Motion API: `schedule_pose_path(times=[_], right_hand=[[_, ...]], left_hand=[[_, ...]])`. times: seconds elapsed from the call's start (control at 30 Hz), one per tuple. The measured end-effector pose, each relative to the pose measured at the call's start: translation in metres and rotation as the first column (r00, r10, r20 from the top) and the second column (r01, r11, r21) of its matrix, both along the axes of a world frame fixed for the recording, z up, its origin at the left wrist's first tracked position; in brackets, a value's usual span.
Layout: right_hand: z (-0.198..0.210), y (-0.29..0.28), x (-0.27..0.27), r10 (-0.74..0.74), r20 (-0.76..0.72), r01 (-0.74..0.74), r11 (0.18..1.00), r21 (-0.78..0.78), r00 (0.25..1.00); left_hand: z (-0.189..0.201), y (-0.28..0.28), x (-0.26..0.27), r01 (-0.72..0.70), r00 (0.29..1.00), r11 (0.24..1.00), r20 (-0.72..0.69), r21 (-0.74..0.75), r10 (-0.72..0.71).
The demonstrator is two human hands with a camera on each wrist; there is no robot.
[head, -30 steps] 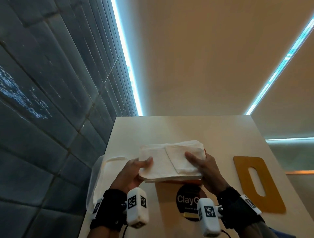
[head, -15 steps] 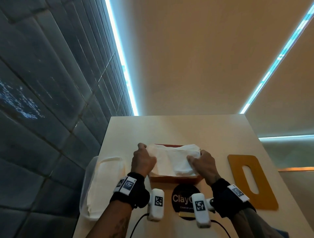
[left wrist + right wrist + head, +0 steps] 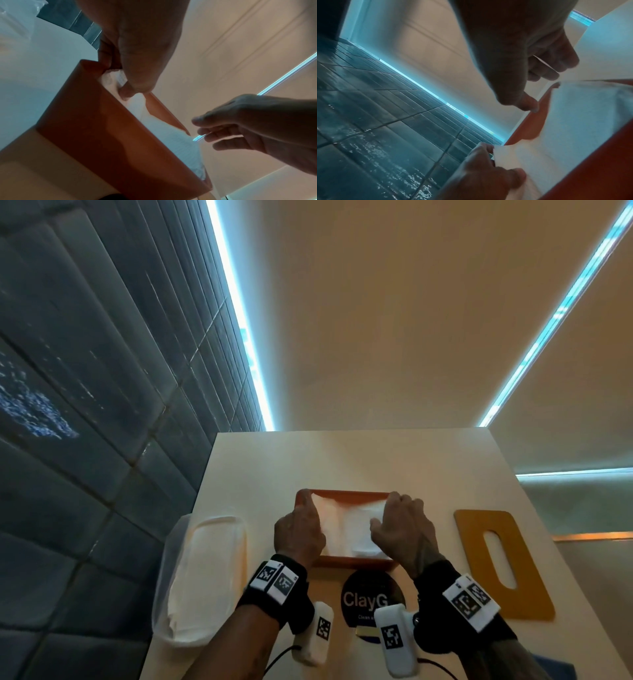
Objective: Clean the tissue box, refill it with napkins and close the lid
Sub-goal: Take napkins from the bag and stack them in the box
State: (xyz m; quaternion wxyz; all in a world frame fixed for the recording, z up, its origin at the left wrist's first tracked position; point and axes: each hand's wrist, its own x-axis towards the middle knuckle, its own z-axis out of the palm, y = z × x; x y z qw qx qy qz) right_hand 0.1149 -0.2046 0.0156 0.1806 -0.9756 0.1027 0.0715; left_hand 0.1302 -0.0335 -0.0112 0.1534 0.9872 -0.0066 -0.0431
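Your left hand (image 3: 298, 534) presses its fingers down on the left end of the stack of white paper napkins (image 3: 346, 529), thumb and fingertips curled against the paper at the box's corner. Your right hand (image 3: 404, 530) hovers over the right end, fingers loosely bent and apart, gripping nothing. Half a second ago both hands held the stack above the rim; now it sits sunk inside the open orange rectangular tissue box (image 3: 346, 494), whose far wall shows bare, with one folded edge standing a little proud on the right. The box stands mid-table on the pale tabletop (image 3: 342, 453). Its flat orange lid with the oval slot (image 3: 479, 559) lies well apart to the right, unmoved, and the clear plastic pack of spare napkins (image 3: 205, 577) stays at the left
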Motion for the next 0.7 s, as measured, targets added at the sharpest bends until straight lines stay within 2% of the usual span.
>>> schedule_pose_path(times=[0.1,0.23,0.3,0.37,0.43,0.57,0.7], right_hand=[[-0.001,0.010,0.002,0.053,0.036,-0.054,0.998,0.031,0.998],[-0.013,0.013,0.006,0.114,-0.194,-0.100,0.992,0.079,0.974],[-0.017,0.015,0.005,0.111,-0.238,-0.100,0.993,0.056,0.965],[-0.019,0.018,0.004,0.086,-0.218,-0.087,0.996,0.007,0.972],[-0.018,0.021,0.003,0.060,-0.242,-0.069,0.997,-0.032,0.969],[-0.026,0.021,0.002,0.122,-0.345,-0.162,0.983,-0.089,0.931],[-0.034,0.021,0.004,0.139,-0.369,-0.162,0.986,-0.032,0.919]], left_hand=[[0.000,0.001,-0.004,-0.020,1.000,0.998,0.002,-0.067,0.020],[0.004,-0.007,-0.018,-0.017,0.997,1.000,0.076,-0.001,0.017],[0.006,-0.012,-0.021,-0.010,1.000,0.998,-0.009,-0.059,0.009],[0.005,-0.014,-0.020,-0.005,0.986,0.994,-0.167,-0.107,-0.013],[-0.001,-0.012,-0.014,0.022,0.961,0.995,-0.271,-0.097,-0.048],[-0.013,-0.008,-0.008,0.067,0.925,0.995,-0.371,-0.068,-0.087],[-0.021,-0.005,-0.006,0.092,0.915,0.994,-0.389,-0.063,-0.109]])
